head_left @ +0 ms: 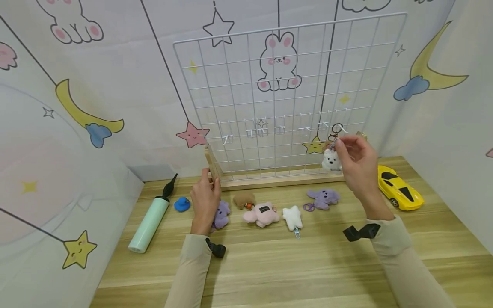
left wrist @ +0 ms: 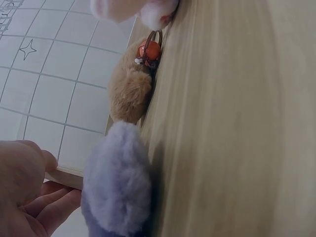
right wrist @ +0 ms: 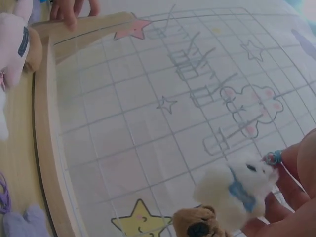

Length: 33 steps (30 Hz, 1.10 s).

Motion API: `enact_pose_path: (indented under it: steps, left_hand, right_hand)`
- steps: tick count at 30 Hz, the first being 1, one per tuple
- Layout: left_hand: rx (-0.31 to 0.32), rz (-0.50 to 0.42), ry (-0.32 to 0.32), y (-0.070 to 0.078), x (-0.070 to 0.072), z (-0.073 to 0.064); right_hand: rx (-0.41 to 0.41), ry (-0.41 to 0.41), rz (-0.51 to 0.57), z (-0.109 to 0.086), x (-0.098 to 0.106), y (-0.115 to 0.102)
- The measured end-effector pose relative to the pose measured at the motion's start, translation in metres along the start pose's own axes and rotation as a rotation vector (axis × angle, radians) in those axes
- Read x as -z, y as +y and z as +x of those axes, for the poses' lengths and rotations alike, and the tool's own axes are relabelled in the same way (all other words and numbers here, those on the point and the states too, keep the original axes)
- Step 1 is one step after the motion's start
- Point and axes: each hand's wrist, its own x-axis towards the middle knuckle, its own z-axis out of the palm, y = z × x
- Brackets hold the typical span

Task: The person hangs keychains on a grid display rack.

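Observation:
My right hand (head_left: 359,164) pinches the ring end of a white plush bear keychain (head_left: 330,160) in front of the wire grid rack's right side. In the right wrist view the bear (right wrist: 232,190) wears a blue bow, and a brown plush (right wrist: 197,222) is close below it. A dark key ring (head_left: 337,128) shows above the bear, beside a white hook. On the left, my left hand (head_left: 206,199) grips the wooden side piece (head_left: 211,160) of the rack. Just beside that hand, a purple plush (head_left: 221,215) lies on the table.
Several white hooks (head_left: 280,128) line the grid. Before its wooden base (head_left: 277,181) lie brown (head_left: 243,199), pink (head_left: 262,214), white (head_left: 292,218) and purple (head_left: 325,199) plush keychains. A green pump (head_left: 149,224) and blue duck (head_left: 182,204) are left, a yellow toy car (head_left: 398,188) right.

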Motion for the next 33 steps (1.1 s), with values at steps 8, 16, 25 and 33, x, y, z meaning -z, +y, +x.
enact_pose_path:
  steps: [8,16,25,33]
  left_hand:
    - [-0.004,0.001,0.011,-0.002,0.001,0.0]
    - [0.002,-0.002,0.0,-0.002,0.0,0.0]
    - [-0.002,-0.01,0.002,0.0,-0.001,0.0]
    - [0.006,-0.006,-0.009,-0.002,0.0,0.0]
  right_hand:
    - [-0.035,0.177,0.089,0.006,-0.021,-0.003]
    - [-0.014,0.311,0.063,0.012,-0.038,-0.008]
    - [0.005,0.338,0.012,0.016,-0.04,-0.002]
    - [0.019,0.282,-0.002,0.016,-0.034,0.005]
